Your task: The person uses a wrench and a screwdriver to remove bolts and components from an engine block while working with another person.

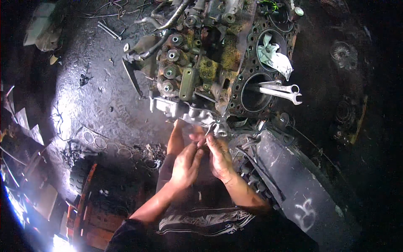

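Note:
My left hand [187,166] and my right hand [219,158] are close together, just below a silver cast-metal housing [201,116] at the near end of the engine block. The left fingers are bent and pressed together, tips toward the right hand. My right thumb and fingers close near a small light metal piece [211,129] at the housing's lower edge. Whatever lies between the fingers is too small to make out. Beyond the housing stands the grimy engine block [228,46], with several round bolted fittings [172,55] along its left side.
Two wrenches [279,91] lie across an open cylinder bore, and a whitish rag [273,57] fills another. A grey metal panel [294,176] leans at the right. A gasket [95,140] and long bolts [110,30] lie on the oily floor at left. Hoses [161,46] jut from the block.

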### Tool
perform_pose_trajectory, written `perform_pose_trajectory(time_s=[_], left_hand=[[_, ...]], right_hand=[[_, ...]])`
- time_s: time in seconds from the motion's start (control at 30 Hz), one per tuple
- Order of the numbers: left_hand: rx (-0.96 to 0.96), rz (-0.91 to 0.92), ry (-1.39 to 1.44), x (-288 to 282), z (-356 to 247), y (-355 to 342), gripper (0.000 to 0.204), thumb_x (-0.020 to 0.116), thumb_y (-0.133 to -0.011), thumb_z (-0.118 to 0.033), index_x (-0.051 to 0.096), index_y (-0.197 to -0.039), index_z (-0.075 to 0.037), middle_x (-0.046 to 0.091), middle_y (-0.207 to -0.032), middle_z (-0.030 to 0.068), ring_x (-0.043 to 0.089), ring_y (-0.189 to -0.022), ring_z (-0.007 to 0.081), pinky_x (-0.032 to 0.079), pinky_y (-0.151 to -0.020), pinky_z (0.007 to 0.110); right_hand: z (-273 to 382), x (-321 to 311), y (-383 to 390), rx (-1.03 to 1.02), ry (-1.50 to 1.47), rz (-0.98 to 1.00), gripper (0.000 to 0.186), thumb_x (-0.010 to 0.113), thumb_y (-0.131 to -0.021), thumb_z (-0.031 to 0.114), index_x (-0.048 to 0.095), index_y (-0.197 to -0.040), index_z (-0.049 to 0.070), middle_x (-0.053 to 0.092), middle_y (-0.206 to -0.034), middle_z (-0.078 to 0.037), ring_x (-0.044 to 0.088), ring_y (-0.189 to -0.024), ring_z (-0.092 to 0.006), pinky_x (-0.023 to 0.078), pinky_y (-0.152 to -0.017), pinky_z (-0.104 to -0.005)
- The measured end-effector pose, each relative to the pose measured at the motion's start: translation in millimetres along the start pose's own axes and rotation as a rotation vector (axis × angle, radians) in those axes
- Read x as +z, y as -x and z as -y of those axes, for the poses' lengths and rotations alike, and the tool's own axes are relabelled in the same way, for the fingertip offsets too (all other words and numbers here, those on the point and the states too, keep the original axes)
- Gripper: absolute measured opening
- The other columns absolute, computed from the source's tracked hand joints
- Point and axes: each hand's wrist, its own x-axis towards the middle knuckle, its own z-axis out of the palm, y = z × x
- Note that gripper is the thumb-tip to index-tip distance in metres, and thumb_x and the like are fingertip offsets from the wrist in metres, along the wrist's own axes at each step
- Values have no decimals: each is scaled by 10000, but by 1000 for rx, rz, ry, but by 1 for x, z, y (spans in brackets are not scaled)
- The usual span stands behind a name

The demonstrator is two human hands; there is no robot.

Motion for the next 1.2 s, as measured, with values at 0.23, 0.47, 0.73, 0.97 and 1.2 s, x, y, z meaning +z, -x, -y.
perform_pose_trajectory(time_s=[0.23,0.47,0.73,0.97,1.2], left_hand=[[22,11,83,-10,-8,3,354,530,-959,-106,506,-1292,15,621,-1153,236,626,-1058,370,489,-891,402],[-76,33,441,-6,8,8,379,425,-1012,-160,441,-1346,17,470,-1400,155,457,-1269,221,373,-1041,346],[-136,-34,402,-7,-13,7,266,503,-991,-196,525,-1193,-25,563,-870,42,485,-740,112,423,-666,282],[-7,265,76,42,-25,-7,173,545,-901,-64,576,-1051,14,596,-794,215,606,-766,397,476,-698,428],[155,270,-175,96,-44,-41,205,670,-829,-74,620,-1009,12,633,-832,150,618,-840,329,502,-775,405]], right_hand=[[-1,6,3,49,86,-150,365,507,-1004,342,643,-929,12,672,-1073,-135,623,-1008,-198,464,-914,-345],[-5,10,7,26,15,-126,343,491,-1012,335,632,-1075,29,630,-1143,-103,585,-999,-217,422,-956,-349],[-12,-32,23,35,274,-233,332,513,-991,361,610,-1028,45,557,-849,-42,548,-815,-160,437,-727,-297],[15,-72,26,-54,-144,-384,273,720,-875,232,560,-1063,113,551,-837,48,471,-666,-37,371,-560,-201],[44,-137,31,-246,-125,-661,143,693,-891,149,558,-913,106,519,-746,40,430,-590,-51,324,-513,-220]])
